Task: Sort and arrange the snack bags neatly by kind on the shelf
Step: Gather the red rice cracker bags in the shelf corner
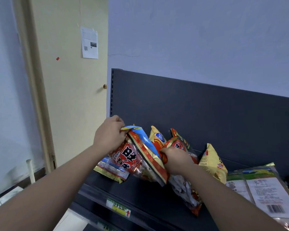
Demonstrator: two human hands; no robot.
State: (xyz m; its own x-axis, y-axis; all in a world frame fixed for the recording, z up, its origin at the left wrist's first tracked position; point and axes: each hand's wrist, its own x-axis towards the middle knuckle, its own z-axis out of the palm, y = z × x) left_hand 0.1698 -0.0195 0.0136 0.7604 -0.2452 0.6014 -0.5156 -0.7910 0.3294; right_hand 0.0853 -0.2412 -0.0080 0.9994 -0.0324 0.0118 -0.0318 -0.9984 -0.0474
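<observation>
— Which way are the bags pointing?

— Your left hand (109,133) is pinching the top edge of a blue-topped red bag (147,153); its long axis is running from upper left, at your fingers, down to lower right, leaning over a red bag with black lettering (123,160). Your right hand (175,160) is gripping the top of another red bag (183,174), which is hanging down toward the shelf (140,195) front.

— And what are you finding around them?

— A yellow bag with a blue oval (157,136) is standing just behind your hands. A pale yellow bag (213,162) is standing upright to your right, and a flat green-topped packet (264,189) is lying beside it, barcode up. The dark back panel (207,114) is closing off the rear.
</observation>
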